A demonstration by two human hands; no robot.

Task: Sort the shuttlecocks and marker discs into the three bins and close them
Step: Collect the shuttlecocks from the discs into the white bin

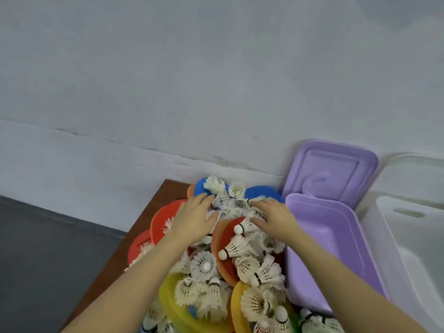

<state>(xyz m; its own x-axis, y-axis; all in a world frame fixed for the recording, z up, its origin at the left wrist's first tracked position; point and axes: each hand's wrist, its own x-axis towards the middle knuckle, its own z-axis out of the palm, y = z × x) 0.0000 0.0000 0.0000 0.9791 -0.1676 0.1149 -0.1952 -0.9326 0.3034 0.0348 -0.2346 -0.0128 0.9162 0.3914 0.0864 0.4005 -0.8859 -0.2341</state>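
1. Work area: a mixed heap of white shuttlecocks (230,248) and coloured marker discs (red (161,219), blue (262,191), yellow (168,293), orange (222,258)) covers the brown counter (146,221). No item is visibly in a bin.
2. Bins: the purple bin (319,239) stands open just right of the heap, with its purple lid (331,171) propped behind it. A clear bin (413,243) stands open to the right of that. The third bin is not in view.
3. Grip state: the left hand (192,219) and the right hand (274,218) lie palm-down at the far end of the heap, fingers spread, bracketing a cluster of shuttlecocks. Neither visibly pinches anything; the undersides of the fingers are hidden.
4. Judged step: gathering shuttlecocks for the first transfer.
5. Draw the hands together under the cork ends, not across the feather skirts, which probably crush easily.
6. Lift only the cluster; discs lie interleaved beneath and may come up with it. Shake them loose above the heap.
7. Take modest loads; an overfilled grip likely sheds shuttlecocks off the counter edge at left.
8. Release low inside the chosen bin.
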